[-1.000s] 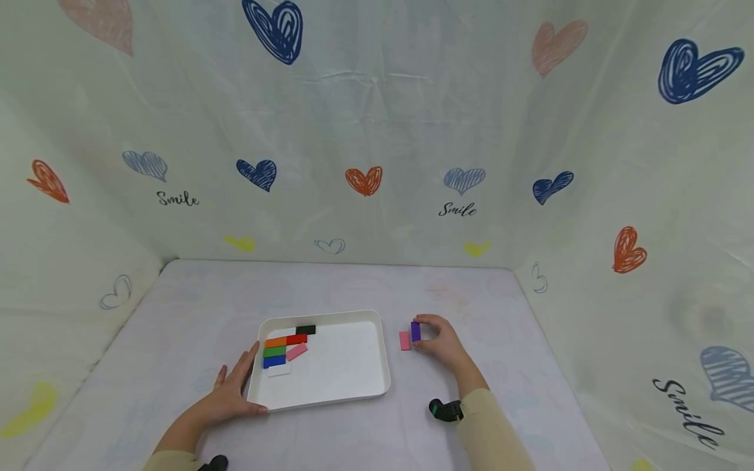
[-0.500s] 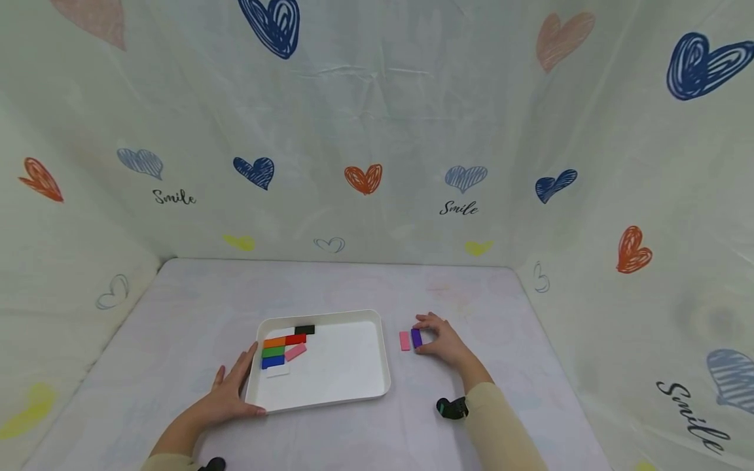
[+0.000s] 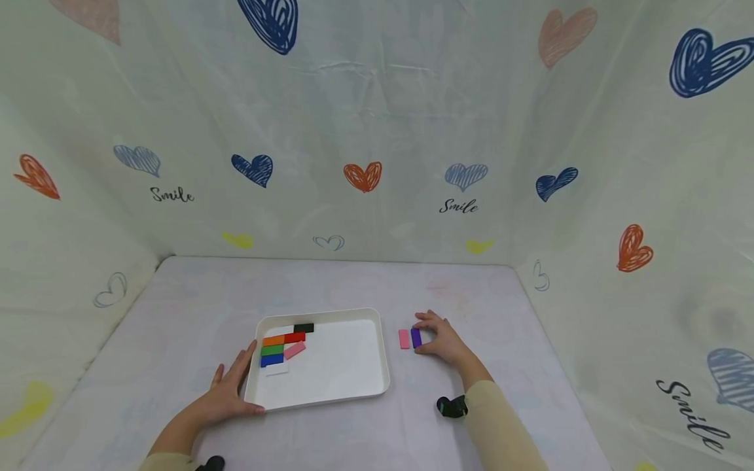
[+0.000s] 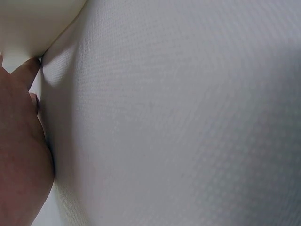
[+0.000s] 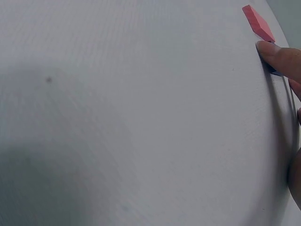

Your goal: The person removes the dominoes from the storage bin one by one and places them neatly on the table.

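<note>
Purple block, at the right of the table, is pinched by the right hand, thumb at its near end and a finger at its far end, the gap between them just the block's length. A loose pink block lies just to its left, roughly parallel. The left hand is spread wide, fingers along the left rim of the white tray, thumb at its near left corner. In the tray's left part, head view only: black block at the far side, orange block and red block end to end, then green block and blue block, with a slanted pink block to their right. The right wrist view adds the loose pink block's thickness; there the thumb covers most of the purple one. The left wrist view shows the tray's outer wall close up; finger detail there cannot be told.
</note>
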### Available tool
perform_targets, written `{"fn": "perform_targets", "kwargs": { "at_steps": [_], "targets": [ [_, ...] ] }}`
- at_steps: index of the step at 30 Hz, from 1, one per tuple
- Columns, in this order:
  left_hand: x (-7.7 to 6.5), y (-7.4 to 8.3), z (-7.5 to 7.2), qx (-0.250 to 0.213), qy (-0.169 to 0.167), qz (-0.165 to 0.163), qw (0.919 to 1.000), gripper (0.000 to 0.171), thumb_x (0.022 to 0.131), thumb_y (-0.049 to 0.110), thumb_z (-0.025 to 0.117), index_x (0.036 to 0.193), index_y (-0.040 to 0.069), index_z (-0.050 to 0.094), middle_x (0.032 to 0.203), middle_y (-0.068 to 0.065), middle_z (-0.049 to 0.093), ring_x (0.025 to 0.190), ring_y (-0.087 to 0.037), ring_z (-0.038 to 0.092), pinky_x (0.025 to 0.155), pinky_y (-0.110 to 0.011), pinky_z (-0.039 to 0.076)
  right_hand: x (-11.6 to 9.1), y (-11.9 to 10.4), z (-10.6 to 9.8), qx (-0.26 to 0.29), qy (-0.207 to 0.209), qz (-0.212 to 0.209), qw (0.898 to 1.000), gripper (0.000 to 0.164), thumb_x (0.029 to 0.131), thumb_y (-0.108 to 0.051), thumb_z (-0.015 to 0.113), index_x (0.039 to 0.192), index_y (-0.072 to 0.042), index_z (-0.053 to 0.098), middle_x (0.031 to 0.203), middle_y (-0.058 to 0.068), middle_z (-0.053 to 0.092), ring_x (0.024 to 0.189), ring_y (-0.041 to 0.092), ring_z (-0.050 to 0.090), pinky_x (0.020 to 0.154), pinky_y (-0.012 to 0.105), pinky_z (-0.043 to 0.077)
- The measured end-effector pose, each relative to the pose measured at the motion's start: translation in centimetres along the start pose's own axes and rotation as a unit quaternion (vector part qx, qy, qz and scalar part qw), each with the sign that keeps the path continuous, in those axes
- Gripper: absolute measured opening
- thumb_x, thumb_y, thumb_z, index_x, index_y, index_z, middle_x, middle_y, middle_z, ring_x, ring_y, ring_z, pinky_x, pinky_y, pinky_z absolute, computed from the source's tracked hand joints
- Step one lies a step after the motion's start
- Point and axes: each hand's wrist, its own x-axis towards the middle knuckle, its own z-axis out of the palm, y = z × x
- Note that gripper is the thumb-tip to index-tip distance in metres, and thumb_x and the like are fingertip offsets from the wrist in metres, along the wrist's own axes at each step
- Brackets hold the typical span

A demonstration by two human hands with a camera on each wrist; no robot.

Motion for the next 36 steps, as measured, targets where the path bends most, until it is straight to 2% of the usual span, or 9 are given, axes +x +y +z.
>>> {"fn": "perform_targets", "kwargs": {
  "at_steps": [9, 24, 26, 30, 33, 36],
  "targets": [
    [0.1, -0.2, 0.1, -0.009, -0.001, 0.002, 1.0, 0.14, 0.053, 0.049, 0.088, 0.155, 0.007, 0.002, 0.156, -0.033, 0.007, 0.141, -0.051, -0.003, 0.105, -0.062, -0.023, 0.0, 0.0, 0.0, -0.013, -0.002, -0.001, 1.0, 0.043, 0.068, -0.007, 0.087, 0.108, -0.006, 0.071, 0.143, 0.012, 0.05, 0.143, 0.038, 0.023, 0.116, 0.055, 0.003],
    [0.4, -0.3, 0.1, -0.006, -0.009, -0.015, 0.9998, 0.141, 0.054, 0.049, 0.088, 0.156, 0.01, -0.001, 0.157, -0.031, 0.004, 0.142, -0.05, -0.005, 0.105, -0.058, -0.026, 0.1, 0.1, 0.0, -0.01, -0.009, 0.02, 1.0, 0.046, 0.07, -0.011, 0.088, 0.113, -0.01, 0.071, 0.146, 0.007, 0.048, 0.146, 0.031, 0.02, 0.117, 0.052, 0.001],
    [0.6, -0.3, 0.2, -0.006, -0.009, -0.011, 0.9999, 0.141, 0.055, 0.049, 0.088, 0.156, 0.01, -0.001, 0.157, -0.031, 0.004, 0.142, -0.05, -0.005, 0.105, -0.058, -0.026, 0.0, 0.0, 0.1, -0.001, 0.002, 0.026, 1.0, 0.05, 0.07, -0.01, 0.087, 0.116, -0.011, 0.07, 0.146, 0.006, 0.048, 0.146, 0.031, 0.021, 0.117, 0.052, 0.002],
    [0.6, -0.4, 0.3, -0.008, -0.009, -0.006, 0.9999, 0.14, 0.055, 0.049, 0.089, 0.156, 0.009, -0.001, 0.157, -0.031, 0.004, 0.142, -0.049, -0.005, 0.105, -0.058, -0.025, -0.1, -0.7, 0.5, 0.047, 0.044, 0.033, 0.997, 0.058, 0.07, -0.011, 0.087, 0.124, -0.012, 0.067, 0.147, 0.005, 0.048, 0.145, 0.03, 0.023, 0.116, 0.054, 0.015],
    [0.5, -0.5, 0.2, -0.01, -0.01, -0.007, 0.9999, 0.141, 0.054, 0.049, 0.088, 0.155, 0.008, 0.0, 0.157, -0.031, 0.004, 0.142, -0.049, -0.006, 0.105, -0.059, -0.025, -0.2, -2.1, 0.9, 0.083, 0.072, 0.012, 0.994, 0.058, 0.071, -0.01, 0.087, 0.126, -0.012, 0.066, 0.146, 0.005, 0.048, 0.144, 0.031, 0.027, 0.111, 0.057, 0.025],
    [0.2, -0.5, 0.1, -0.009, -0.009, -0.005, 0.9999, 0.14, 0.054, 0.049, 0.088, 0.155, 0.008, 0.0, 0.157, -0.031, 0.004, 0.142, -0.05, -0.006, 0.105, -0.06, -0.024, -0.5, -4.7, 1.1, 0.113, 0.072, -0.023, 0.991, 0.057, 0.073, -0.006, 0.085, 0.126, -0.007, 0.065, 0.145, 0.008, 0.05, 0.141, 0.033, 0.031, 0.11, 0.059, 0.026]
  ]
}}
